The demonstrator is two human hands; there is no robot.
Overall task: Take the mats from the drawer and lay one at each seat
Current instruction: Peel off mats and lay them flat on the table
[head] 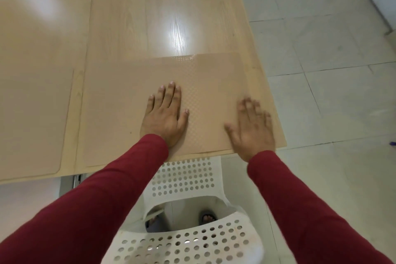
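Palms flat on mat

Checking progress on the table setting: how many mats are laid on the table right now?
2. One mat lies under both hands at the near right seat; another mat lies at the near left, cut off by the picture edge. More may lie out of view to the left.

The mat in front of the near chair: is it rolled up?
No, the mat lies flat on the table, with the left hand pressed flat on it.
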